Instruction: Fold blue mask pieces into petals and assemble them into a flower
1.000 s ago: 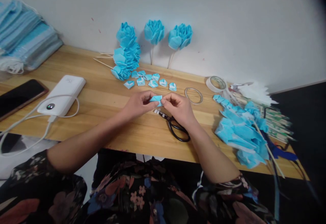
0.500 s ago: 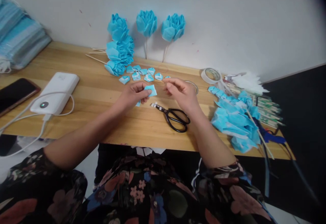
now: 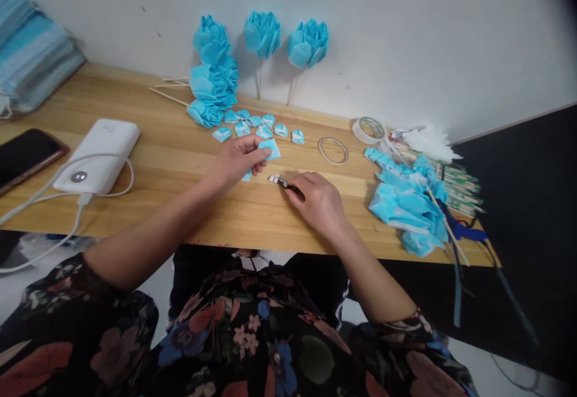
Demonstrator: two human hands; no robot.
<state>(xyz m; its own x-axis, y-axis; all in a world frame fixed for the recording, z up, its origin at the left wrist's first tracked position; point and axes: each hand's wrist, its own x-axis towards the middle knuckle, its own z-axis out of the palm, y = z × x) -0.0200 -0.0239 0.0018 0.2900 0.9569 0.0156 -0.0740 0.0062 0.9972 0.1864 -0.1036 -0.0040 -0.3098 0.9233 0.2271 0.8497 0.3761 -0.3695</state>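
Pinched between the thumb and fingers of my left hand (image 3: 238,161) is a small light-blue piece of paper-like sheet (image 3: 271,149). My right hand (image 3: 319,202) is closed over the handles of the black scissors (image 3: 288,186), which lie on the table. Small white bits cling to their blade tips, pointing left. Under my left hand, part of another blue scrap (image 3: 246,175) shows. Several folded blue-and-white petals (image 3: 264,132) lie just beyond my hands.
Blue flowers on sticks (image 3: 211,87) lie behind; two others (image 3: 308,45) lean on the wall. At right are a tape roll (image 3: 356,130), a thin ring (image 3: 345,157) and crumpled blue sheets (image 3: 401,204). A white power bank (image 3: 106,144) and phone (image 3: 29,157) sit left.
My right hand has come down toward me from beside the blue piece and closed over the scissors' handles. My left hand still holds the piece in about the same spot.
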